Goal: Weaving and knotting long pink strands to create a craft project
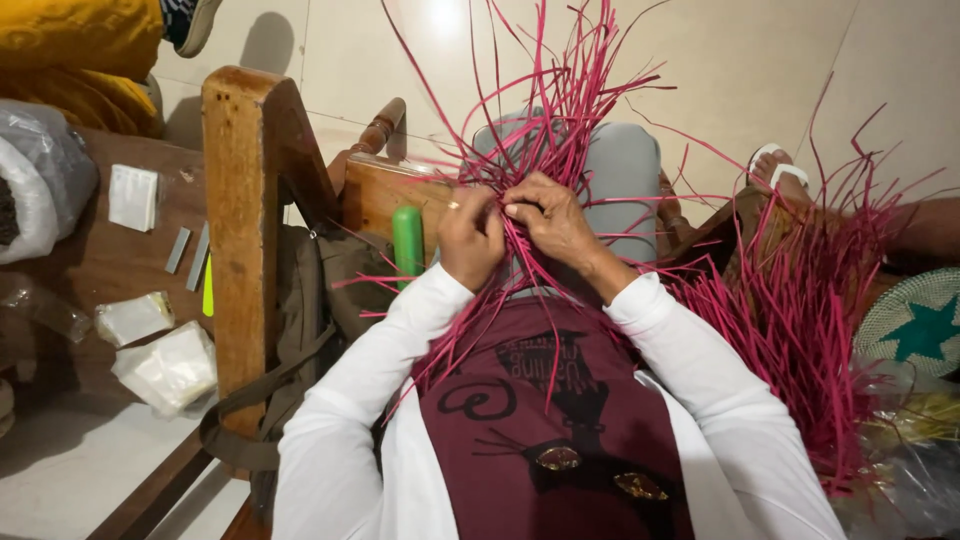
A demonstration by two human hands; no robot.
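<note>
I see both hands over the lap, close together. The left hand (470, 235) is closed, its fingers (487, 205) curled around the pink strips (560, 120). The right hand (550, 222) is closed too and pinches the same strips between its fingertips (518, 212). The strips pass under the fingers and spread out beyond them. More strips, a bundle (800, 320), lie at the right, beside a woven mat (915, 322).

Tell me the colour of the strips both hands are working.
The strips are pinkish red, seen in the head view, gripped between the left hand and right hand.
</note>
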